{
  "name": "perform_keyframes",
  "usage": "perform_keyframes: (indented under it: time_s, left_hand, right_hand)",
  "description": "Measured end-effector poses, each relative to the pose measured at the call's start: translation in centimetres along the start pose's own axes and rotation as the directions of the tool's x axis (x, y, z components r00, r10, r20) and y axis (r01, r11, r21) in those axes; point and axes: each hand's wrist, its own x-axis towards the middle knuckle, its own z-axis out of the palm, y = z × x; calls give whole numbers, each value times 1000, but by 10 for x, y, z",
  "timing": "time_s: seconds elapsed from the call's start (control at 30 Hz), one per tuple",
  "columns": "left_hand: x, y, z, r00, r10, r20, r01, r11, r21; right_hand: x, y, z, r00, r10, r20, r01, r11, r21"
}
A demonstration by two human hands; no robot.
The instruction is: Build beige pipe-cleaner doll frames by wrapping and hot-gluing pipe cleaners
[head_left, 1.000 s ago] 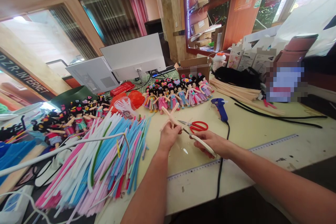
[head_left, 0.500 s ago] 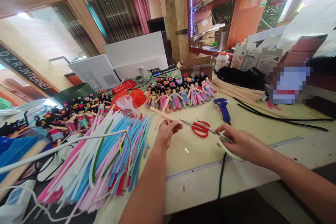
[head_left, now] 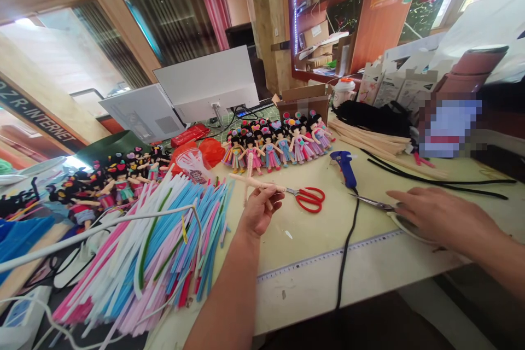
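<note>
My left hand [head_left: 262, 209] is closed on a beige pipe-cleaner figure [head_left: 251, 179], whose crossed limbs stick out to the upper left. Beside its fingertips lie red-handled scissors [head_left: 310, 199] on the table. Over at the right, my right hand [head_left: 430, 213] is at a second pair of scissors [head_left: 375, 203] with pale handles, the blades pointing left. Its fingers lie over the handles, slightly blurred, and the handles are partly hidden beneath them.
Finished dolls [head_left: 279, 145] stand in rows at the back. Loose coloured pipe cleaners [head_left: 156, 251] cover the left side. A blue glue gun [head_left: 345, 168], its black cord, a ruler [head_left: 320, 254] and beige stems [head_left: 369, 136] lie on the table [head_left: 303, 290].
My right hand and the pale-handled scissors have moved right, away from the red-handled pair and down toward the tabletop. My left hand still holds the beige figure in nearly the same place.
</note>
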Motion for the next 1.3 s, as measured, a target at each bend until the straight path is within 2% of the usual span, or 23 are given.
perform_keyframes:
  time_s: [0.07, 0.13, 0.2, 0.27, 0.37, 0.47, 0.53, 0.63, 0.77, 0.97, 1.07, 1.2, 1.3]
  left_hand:
    - [-1, -1, 2, 1000, 0, -1, 0, 1000, -6]
    - [-1, -3, 4, 1000, -2, 2, 2, 1000, -10]
    - [-2, -4, 5, 1000, -3, 4, 3, 1000, -13]
    - [-2, -6, 6, 1000, 5, 1, -5, 1000, -13]
    - [-2, -6, 7, 1000, 25, -13, -25, 1000, -10]
    - [1, -6, 6, 998, 40, -38, -40, 999, -4]
    - [3, -6, 6, 996, 66, -64, -66, 998, 6]
    - [5, -6, 5, 986, 130, -104, -126, 991, 44]
    - [6, -5, 3, 970, 181, -163, -170, 982, 80]
    - [9, -8, 6, 955, 167, -243, -158, 986, 57]
    - [9, -11, 8, 958, 144, -248, -138, 990, 41]
    - [9, -12, 8, 965, 107, -241, -115, 993, -18]
    - [7, -12, 8, 965, 99, -242, -108, 994, -24]
  right_hand:
    - [9, -30, -5, 995, -59, -76, 57, 998, -32]
    - [19, -68, -4, 976, -211, -47, 216, 962, 169]
    - [30, -106, 5, 958, -287, -2, 265, 882, 389]
    - [43, -136, 20, 958, -280, 58, 206, 816, 540]
    - [61, -159, 47, 967, -227, 114, 92, 732, 675]
    - [72, -167, 67, 970, -222, 99, 76, 666, 742]
    - [76, -171, 74, 972, -221, 80, 88, 658, 748]
    - [80, -177, 76, 973, -229, 41, 138, 707, 693]
    - [86, -187, 72, 937, -342, -66, 321, 774, 545]
    - [87, -186, 79, 894, -430, -128, 439, 777, 451]
    - [86, -181, 85, 901, -413, -133, 424, 773, 472]
    - [88, -177, 91, 948, -314, -46, 271, 727, 631]
    - [89, -176, 92, 960, -280, 2, 208, 717, 665]
